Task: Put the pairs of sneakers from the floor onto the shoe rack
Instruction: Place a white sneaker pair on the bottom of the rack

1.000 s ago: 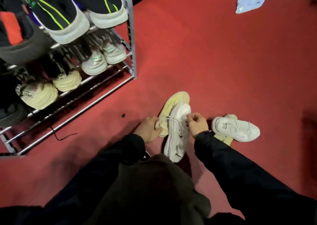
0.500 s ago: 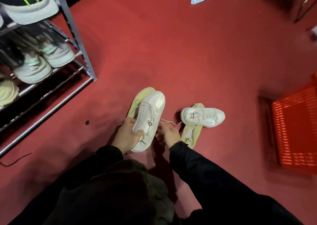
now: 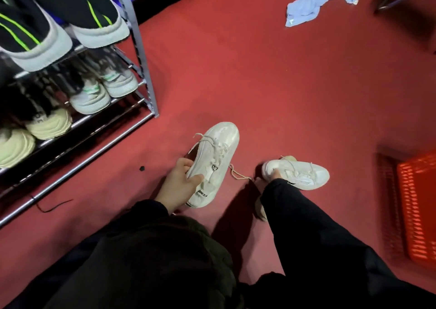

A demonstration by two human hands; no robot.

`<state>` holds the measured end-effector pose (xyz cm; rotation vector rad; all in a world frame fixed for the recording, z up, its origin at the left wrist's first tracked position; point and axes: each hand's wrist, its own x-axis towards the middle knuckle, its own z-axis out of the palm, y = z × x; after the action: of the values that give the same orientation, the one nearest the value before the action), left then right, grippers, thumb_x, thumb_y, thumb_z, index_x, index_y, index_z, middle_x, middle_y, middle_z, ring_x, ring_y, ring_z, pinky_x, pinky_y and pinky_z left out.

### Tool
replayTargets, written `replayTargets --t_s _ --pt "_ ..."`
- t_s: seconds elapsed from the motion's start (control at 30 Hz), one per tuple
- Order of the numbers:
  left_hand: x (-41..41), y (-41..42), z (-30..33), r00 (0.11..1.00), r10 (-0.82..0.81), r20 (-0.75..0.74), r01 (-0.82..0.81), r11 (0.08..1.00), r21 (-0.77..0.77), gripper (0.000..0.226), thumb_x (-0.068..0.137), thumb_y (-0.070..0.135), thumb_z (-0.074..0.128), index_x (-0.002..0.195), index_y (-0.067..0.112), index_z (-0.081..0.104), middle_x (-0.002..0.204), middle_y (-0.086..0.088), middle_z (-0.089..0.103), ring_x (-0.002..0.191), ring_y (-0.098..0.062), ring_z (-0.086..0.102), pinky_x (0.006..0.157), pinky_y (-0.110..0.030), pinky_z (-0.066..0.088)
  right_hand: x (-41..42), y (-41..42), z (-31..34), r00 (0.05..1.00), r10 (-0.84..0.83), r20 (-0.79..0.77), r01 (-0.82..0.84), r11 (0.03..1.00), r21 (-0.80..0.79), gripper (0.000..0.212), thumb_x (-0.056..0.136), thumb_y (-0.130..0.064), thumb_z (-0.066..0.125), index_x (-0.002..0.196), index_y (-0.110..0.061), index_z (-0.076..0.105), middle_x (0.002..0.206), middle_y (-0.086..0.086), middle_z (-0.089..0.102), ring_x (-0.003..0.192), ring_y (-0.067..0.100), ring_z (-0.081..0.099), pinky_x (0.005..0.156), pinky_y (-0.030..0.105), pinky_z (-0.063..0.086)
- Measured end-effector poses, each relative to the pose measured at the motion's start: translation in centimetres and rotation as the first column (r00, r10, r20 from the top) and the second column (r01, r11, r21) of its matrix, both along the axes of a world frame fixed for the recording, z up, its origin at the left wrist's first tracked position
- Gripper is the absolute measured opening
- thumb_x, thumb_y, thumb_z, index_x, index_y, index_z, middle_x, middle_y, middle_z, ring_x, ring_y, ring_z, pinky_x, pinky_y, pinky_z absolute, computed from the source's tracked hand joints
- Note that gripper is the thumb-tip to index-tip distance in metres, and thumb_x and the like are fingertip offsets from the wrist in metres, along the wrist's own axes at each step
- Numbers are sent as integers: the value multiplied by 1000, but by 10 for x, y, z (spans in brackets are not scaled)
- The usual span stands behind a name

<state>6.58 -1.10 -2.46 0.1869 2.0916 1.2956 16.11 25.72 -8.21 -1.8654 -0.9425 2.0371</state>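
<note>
L hand (image 3: 180,181) grip closed on white sneaker (image 3: 213,164), thumb in collar, ready for shoe rack (image 3: 144,56). R hand (image 3: 273,173) at 2nd sneaker (image 3: 298,174), mostly behind sleeve; grip state: cannot tell.

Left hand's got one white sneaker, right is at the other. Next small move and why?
Probably close the right hand on the second white lace-up sneaker and lift it: the left hand already grips its mate, and the metal shoe rack's lowest bars look bare nearby.
</note>
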Motion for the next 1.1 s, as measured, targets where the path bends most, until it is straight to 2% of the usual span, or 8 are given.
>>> replayTargets --t_s 0.13,0.2,0.3,0.47,0.6,0.77,0.93,1.1 --pt "-4 -22 12 987 148 61 -152 986 65 18 92 30 65 108 27 57 97 4 75 91 -18 71 85 -37 54 5 -23 12 986 -143 -85 146 989 31 45 100 -42 47 133 -12 55 101 11 66 85 23 66 78 25 53" --pt "-4 -35 15 960 271 77 -277 957 85 14 93 34 62 105 26 59 99 1 74 95 -22 71 89 -42 55 18 -49 34 990 -53 -134 64 995 80 27 95 -39 59 101 -13 62 81 9 69 65 18 63 53 22 49" --pt "-1 -54 23 912 408 47 -410 911 48 16 101 36 50 103 21 56 92 4 64 94 -24 65 77 -33 49 33 -89 60 964 230 -136 -211 967 143 29 90 -35 70 80 -12 55 51 1 58 45 14 50 43 22 41" --pt "11 -115 40 848 529 -39 -530 846 -48 27 106 41 32 114 21 47 91 8 56 79 -11 54 62 -24 35 6 -148 98 753 646 -128 -622 762 182 47 86 -26 76 122 -2 59 80 14 66 46 18 56 42 25 50" --pt "19 -178 39 809 588 -2 -587 809 -25 27 103 35 46 114 11 50 103 -3 61 80 -12 57 67 -27 48 -18 -197 128 503 863 -39 -822 492 287 31 95 -17 64 115 7 64 92 22 71 74 41 61 53 25 55" --pt "35 -247 23 647 761 39 -759 639 128 34 93 18 66 126 17 54 122 -5 67 108 -23 66 95 -40 53 -56 -252 112 337 939 -65 -904 342 256 31 93 -21 67 118 -2 65 61 2 66 49 16 55 43 21 49" --pt "11 -297 14 509 860 39 -854 499 146 25 84 26 68 108 25 67 108 -3 75 95 -20 72 83 -38 58 -100 -301 97 227 969 -99 -939 245 240 30 93 -26 68 116 -7 66 76 14 65 51 17 55 45 23 50" --pt "-39 -337 -38 357 932 63 -934 358 2 52 73 43 71 109 8 58 106 -15 71 91 -29 68 83 -48 57 -149 -353 72 173 975 -138 -956 200 214 28 96 -25 64 116 -6 65 78 11 65 53 16 56 51 24 52"
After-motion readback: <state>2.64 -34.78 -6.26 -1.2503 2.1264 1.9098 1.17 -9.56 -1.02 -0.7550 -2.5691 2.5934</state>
